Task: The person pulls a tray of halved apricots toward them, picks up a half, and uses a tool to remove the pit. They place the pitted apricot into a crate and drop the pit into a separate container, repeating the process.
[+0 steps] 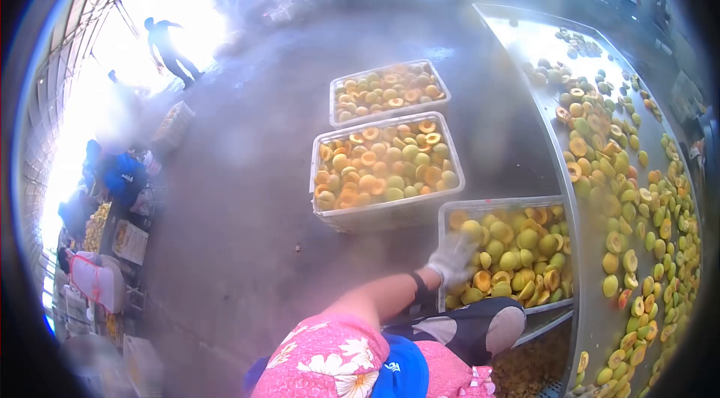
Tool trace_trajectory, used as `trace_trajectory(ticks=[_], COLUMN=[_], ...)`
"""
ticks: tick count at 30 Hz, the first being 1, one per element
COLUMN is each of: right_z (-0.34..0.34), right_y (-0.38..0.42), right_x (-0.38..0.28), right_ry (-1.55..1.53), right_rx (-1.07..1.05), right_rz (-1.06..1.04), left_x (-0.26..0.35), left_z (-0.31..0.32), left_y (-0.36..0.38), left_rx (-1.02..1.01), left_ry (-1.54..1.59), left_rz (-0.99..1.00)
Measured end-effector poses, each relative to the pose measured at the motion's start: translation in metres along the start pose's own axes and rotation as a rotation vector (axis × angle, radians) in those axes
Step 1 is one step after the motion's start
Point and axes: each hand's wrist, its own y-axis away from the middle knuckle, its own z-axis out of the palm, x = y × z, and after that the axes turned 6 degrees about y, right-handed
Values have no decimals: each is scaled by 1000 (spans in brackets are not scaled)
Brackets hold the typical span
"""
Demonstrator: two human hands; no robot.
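1. While the forearm slants up from the lower edge, the gloved left hand point(452, 259) lies at the left side of the nearest crate point(499, 204), its fingers over the rim and beside the fruit point(521, 244). The fingers are blurred; whether they are spread, curled or gripping cannot be told.
2. The right hand cannot be made out, nor the state of its fingers.
3. Fruit in the nearest crate: yellow-green to orange pieces, several with a hollowed cut face upward, others with the rounded side upward.
4. A dark band point(420, 287) circles the left wrist; a pink floral sleeve point(322, 357) covers the upper arm. Dark cloth with grey patches point(504, 330) overlaps the crate's lower edge.
5. Beyond the left hand, a middle crate point(390, 210) and a far crate point(390, 115), both filled with similar fruit, stand close together on the grey floor point(232, 233).
6. To the right, a long metal table point(600, 315) with a raised edge carries scattered halves point(651, 240), densest along its middle and right.
7. At left, a person point(169, 49) appears against bright light; nearer, blue clothing point(124, 175) marks another worker.
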Motion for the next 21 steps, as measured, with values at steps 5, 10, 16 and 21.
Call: trace_trajectory(ticks=[5, 10, 16, 21], right_z=[-10, 19, 3, 91], right_y=[-1, 5, -15, -3], right_x=[-11, -10, -5, 9], right_ry=[147, 97, -405, -304], right_rx=[43, -83, -506, 409], right_rz=[-22, 73, 435, 76], left_x=[6, 37, 35, 47], left_z=[8, -5, 6, -7], left_y=[1, 31, 37, 11], left_rx=[-216, -176, -319, -529], left_ry=[56, 106, -55, 132], left_rz=[-31, 93, 213, 229])
